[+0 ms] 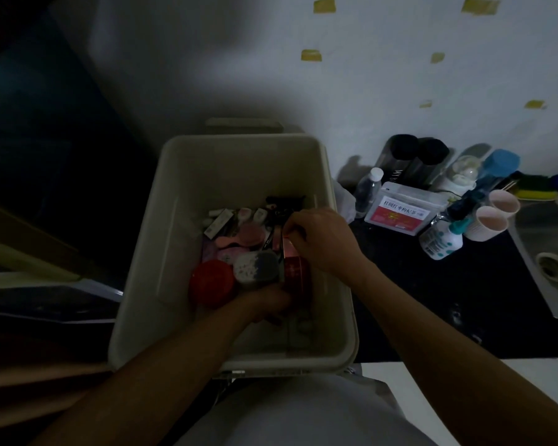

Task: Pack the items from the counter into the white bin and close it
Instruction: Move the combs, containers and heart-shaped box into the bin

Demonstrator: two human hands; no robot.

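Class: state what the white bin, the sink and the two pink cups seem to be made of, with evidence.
White bin: likely plastic, matte; rounded moulded rim. Sink: apparently stainless steel, dull grey sheen, metal drain ring. Pink cups: probably plastic, matte; thin walls, though ceramic is possible.

left hand [271, 304] deep in white bin [174, 252], fingers lost in shadow under red box [298, 275], grip unreadable. right hand [322, 243] pinches red box at top, covers most of it. small stuff on bin floor too murky to name. pouch [400, 214] print too small to read. sink [529, 226] chopped by right edge. whole left side just black.
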